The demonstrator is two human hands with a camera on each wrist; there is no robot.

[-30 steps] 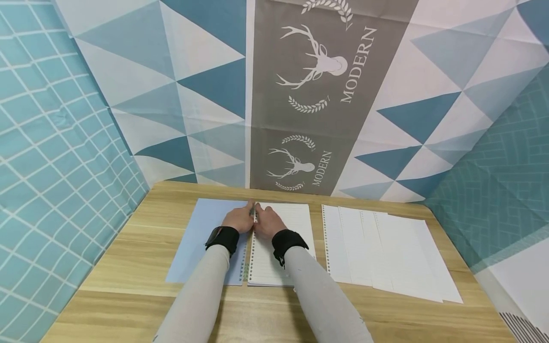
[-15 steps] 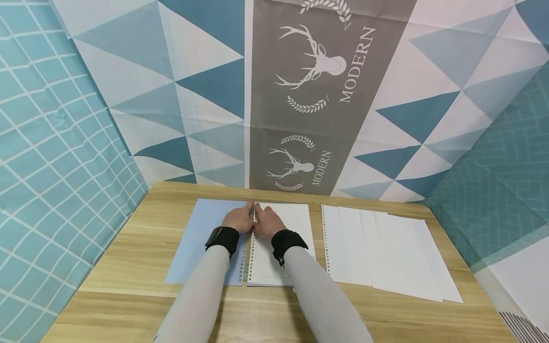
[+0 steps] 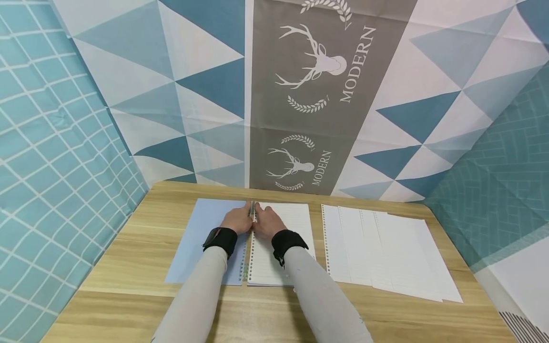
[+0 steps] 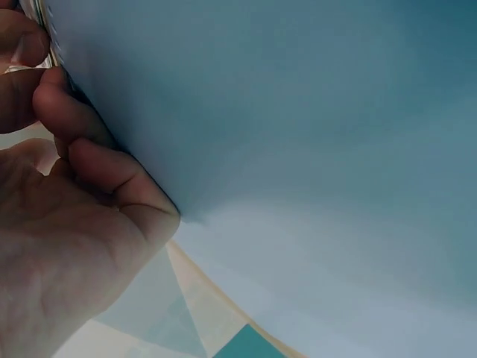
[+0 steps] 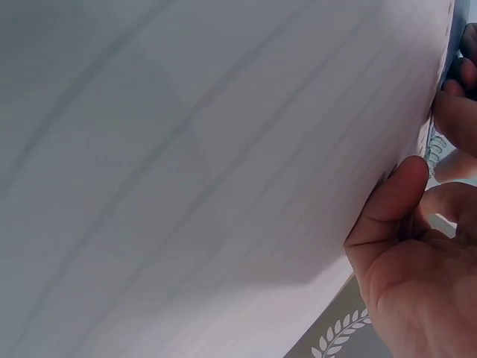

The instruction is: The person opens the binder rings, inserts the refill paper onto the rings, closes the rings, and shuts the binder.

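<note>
A loose-leaf notebook lies spread on the table, with a light blue cover sheet (image 3: 193, 247) on its left side and a stack of white lined paper (image 3: 296, 224) on its right. Between them runs a ring binding (image 3: 246, 272), partly see-through. Near its far end, my left hand (image 3: 237, 220) grips the binding with curled fingers, beside the blue sheet (image 4: 298, 134). Right next to it, my right hand (image 3: 268, 223) holds the same binding, thumb and finger bent. A clear ring (image 5: 436, 147) shows by the right fingers. The hands hide most of the upper rings.
Several punched lined sheets (image 3: 403, 257) lie fanned out, overlapping, on the right of the wooden table (image 3: 124, 267). A patterned wall covering (image 3: 291, 109) rises behind the table's far edge. Black bands (image 3: 222, 239) circle both wrists.
My left hand and wrist have shifted very slightly to the left. The right hand, the notebook and the loose sheets stay where they were.
</note>
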